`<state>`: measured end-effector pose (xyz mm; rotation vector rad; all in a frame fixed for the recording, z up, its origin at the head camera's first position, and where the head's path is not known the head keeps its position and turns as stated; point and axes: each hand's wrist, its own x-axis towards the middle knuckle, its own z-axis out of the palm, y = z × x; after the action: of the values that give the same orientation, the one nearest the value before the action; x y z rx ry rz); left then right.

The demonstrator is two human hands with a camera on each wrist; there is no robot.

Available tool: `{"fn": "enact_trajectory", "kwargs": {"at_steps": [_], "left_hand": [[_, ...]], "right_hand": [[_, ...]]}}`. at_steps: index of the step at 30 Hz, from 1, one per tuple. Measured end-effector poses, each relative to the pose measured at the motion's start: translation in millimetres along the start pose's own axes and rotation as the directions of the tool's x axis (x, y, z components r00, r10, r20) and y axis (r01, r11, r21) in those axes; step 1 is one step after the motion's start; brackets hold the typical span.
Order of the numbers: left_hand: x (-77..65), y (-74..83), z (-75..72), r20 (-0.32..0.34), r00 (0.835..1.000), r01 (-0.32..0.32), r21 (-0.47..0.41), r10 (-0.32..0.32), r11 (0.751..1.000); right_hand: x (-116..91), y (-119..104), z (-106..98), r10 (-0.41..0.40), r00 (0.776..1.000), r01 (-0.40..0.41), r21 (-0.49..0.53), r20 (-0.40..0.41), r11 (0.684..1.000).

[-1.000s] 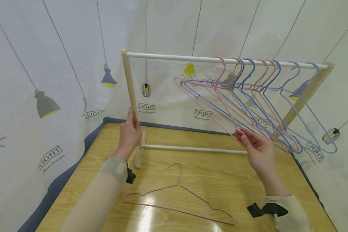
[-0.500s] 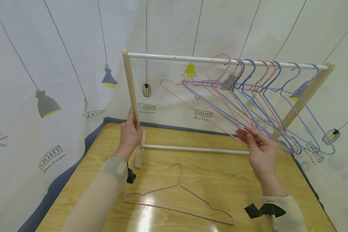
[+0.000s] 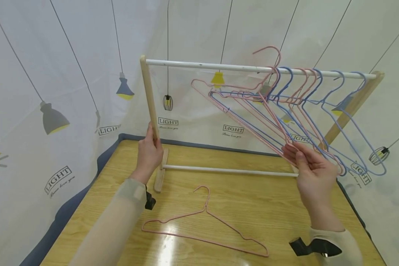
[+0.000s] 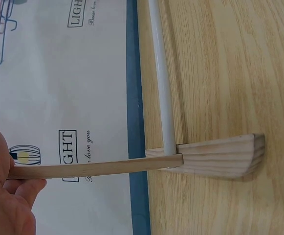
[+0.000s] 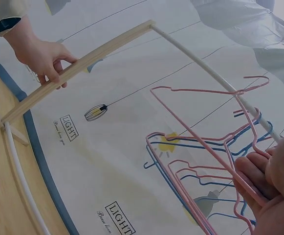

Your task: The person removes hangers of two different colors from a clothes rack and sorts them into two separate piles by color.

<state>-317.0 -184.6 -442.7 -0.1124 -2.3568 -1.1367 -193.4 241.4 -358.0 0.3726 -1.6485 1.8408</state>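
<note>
My right hand [image 3: 316, 173] grips a pink wire hanger [image 3: 279, 55] by its near end. The hanger's hook stands above the white top rod [image 3: 179, 63], its tip pointing left, off the rod. In the right wrist view, the fingers [image 5: 251, 174] curl round the pink wire. On the left, my left hand [image 3: 148, 155] holds the rack's wooden post [image 3: 148, 94] low down, thumb and fingers on either side of it. Several pink and blue hangers [image 3: 364, 79] hang close together along the rod's right half. Another pink hanger [image 3: 204, 241] lies flat on the table in front.
A lower white bar [image 3: 219, 170] joins the rack's feet, with the left wooden foot [image 3: 160, 179] on the wood-grain table [image 3: 96, 221]. The right post [image 3: 355, 103] leans behind the blue hangers. A lamp-print curtain [image 3: 86, 48] surrounds the table.
The right hand has moved right and lifted the leftmost pink hanger, so its hook has risen off the rod and shifted right. The left hand and the hanger on the table stay put.
</note>
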Motion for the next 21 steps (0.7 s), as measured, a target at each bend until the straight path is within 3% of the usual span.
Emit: {"fn": "enact_trajectory", "kwargs": {"at_steps": [7,12,17,21], "left_hand": [[0.6,-0.5,-0.2,0.012,1.000,0.005,-0.006,-0.005,1.000],[0.9,2.0,-0.4,0.018,1.000,0.011,-0.016,-0.010,1.000],[0.8,2.8,-1.2,0.023,1.000,0.018,-0.012,-0.018,1.000],[0.2,3.0,-2.2,0.024,0.999,0.022,-0.003,-0.022,1.000]], "right_hand": [[-12,-13,-14,0.041,0.999,-0.042,0.032,0.031,0.999],[-24,-19,-27,0.129,0.991,-0.130,0.023,0.029,0.991],[-35,-19,-41,0.190,0.979,-0.187,-0.060,0.066,0.981],[-46,-15,-52,0.231,0.962,-0.219,-0.095,0.144,0.971]]}}
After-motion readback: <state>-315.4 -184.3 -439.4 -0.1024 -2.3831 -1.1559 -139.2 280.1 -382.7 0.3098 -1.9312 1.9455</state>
